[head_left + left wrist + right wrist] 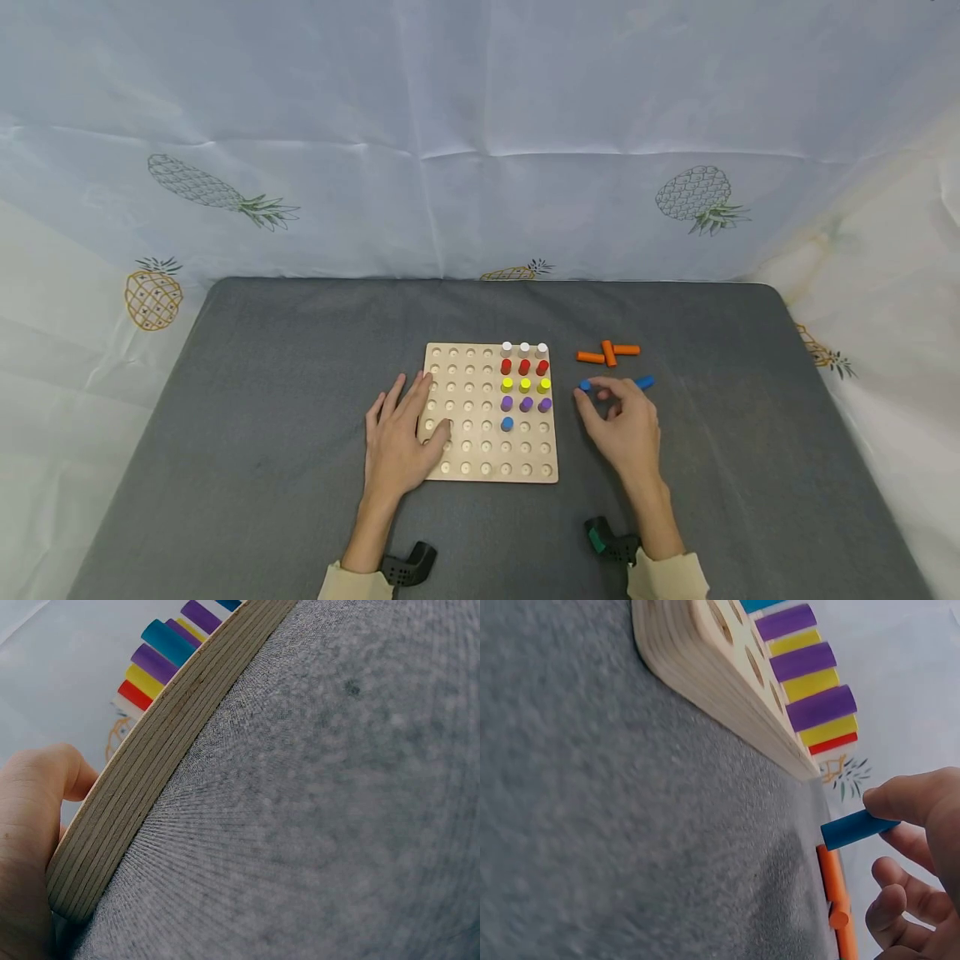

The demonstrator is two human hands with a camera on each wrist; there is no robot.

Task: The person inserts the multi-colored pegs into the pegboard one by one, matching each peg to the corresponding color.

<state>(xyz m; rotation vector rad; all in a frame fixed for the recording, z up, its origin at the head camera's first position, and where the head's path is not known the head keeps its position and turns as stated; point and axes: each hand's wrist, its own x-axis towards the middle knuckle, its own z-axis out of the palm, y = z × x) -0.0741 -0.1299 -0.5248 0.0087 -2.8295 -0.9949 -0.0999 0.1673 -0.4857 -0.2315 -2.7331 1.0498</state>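
Note:
A wooden pegboard [486,475] with rows of round holes lies on the grey cloth. Its upper right part bears white pegs [524,349], red pegs [524,367], yellow pegs [525,386] and purple pegs [527,404], three of each, plus a single blue peg [507,424] below them. My left hand [401,442] rests on the board's left side, fingers extended and thumb spread over the holes. Right of the board, my right hand [621,421] pinches another blue peg [857,829] between thumb and index finger, held above the cloth.
Beyond the right hand lies a loose blue peg [644,382]. Three orange pegs [608,353] lie close together farther back on the grey table [262,433]. A white curtain with pineapple prints [450,208] hangs behind the table's far edge.

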